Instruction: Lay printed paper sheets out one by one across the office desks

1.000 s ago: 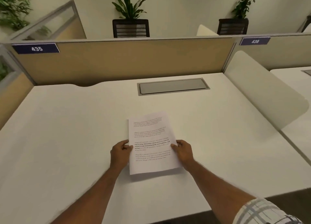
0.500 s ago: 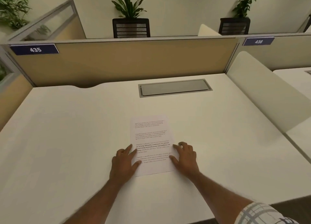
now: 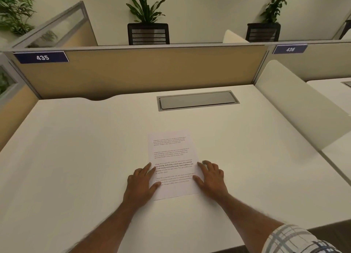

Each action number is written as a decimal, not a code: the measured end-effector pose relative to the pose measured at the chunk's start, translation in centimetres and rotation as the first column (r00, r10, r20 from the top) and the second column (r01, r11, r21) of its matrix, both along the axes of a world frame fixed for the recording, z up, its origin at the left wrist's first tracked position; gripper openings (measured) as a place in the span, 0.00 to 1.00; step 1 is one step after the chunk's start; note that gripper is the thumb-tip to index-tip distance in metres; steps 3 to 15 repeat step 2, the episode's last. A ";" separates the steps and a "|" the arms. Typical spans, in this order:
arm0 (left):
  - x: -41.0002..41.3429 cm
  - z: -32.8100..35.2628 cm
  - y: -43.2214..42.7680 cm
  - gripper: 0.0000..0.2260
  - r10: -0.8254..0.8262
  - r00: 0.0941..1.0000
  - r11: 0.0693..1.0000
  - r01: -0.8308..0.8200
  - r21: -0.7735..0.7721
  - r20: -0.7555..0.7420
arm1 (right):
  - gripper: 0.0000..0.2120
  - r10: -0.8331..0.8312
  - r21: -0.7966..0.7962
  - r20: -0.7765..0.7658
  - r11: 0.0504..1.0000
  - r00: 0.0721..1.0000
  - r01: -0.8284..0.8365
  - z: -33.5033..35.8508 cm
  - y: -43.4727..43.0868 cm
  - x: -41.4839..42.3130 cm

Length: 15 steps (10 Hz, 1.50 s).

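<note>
Having let go, left hand (image 3: 141, 183) and right hand (image 3: 213, 178) flatten sheet (image 3: 171, 152).

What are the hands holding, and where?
Nothing is gripped: the left hand and right hand lie flat on the lower side edges of the sheet.

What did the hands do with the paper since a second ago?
A second ago both hands pinched the printed sheet by its sides, near end slightly off the desk. Now it lies flat; the left hand and right hand have let go and rest straight-fingered on its edges. The grey hatch and 435 sign stayed put.
</note>
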<state>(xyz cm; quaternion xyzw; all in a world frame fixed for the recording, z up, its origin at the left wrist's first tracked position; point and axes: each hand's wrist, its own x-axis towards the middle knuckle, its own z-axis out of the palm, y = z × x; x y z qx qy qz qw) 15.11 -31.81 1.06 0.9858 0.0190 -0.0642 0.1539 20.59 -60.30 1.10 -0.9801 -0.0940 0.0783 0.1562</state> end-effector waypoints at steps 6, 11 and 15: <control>0.7 0.5 3.7 0.40 -0.019 0.996 0.997 0.012 0.075 0.090 | 0.38 0.058 -0.040 0.079 0.998 0.995 -0.055 1.4 -1.3 1.7; 0.7 0.5 3.7 0.40 -0.019 0.996 0.997 0.012 0.075 0.090 | 0.38 0.058 -0.040 0.079 0.998 0.995 -0.055 1.4 -1.3 1.7; 0.7 0.5 3.7 0.40 -0.019 0.996 0.997 0.012 0.075 0.090 | 0.38 0.058 -0.040 0.079 0.998 0.995 -0.055 1.4 -1.3 1.7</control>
